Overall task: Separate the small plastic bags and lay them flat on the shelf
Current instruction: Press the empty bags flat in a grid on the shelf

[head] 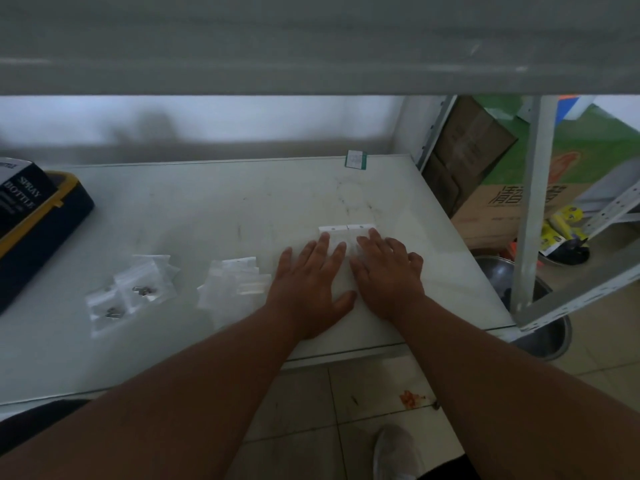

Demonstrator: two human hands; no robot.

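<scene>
on the shelf [207, 209], toward its right end, both hands are lying flat side by side on two bags [347, 229] whose white top strips are showing just past the fingertips. left hand [311, 282] is pressing down with fingers straight and slightly spread; right hand [388, 275] is doing the same. two loose bag piles [235, 285] are sitting further left, near a box [31, 223].

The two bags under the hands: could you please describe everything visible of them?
The two small bags look like clear plastic with white top strips, each with a small hole. They lie flat, side by side, on the pale shelf. The left hand and right hand press on them with straight fingers, hiding their lower parts.
</scene>
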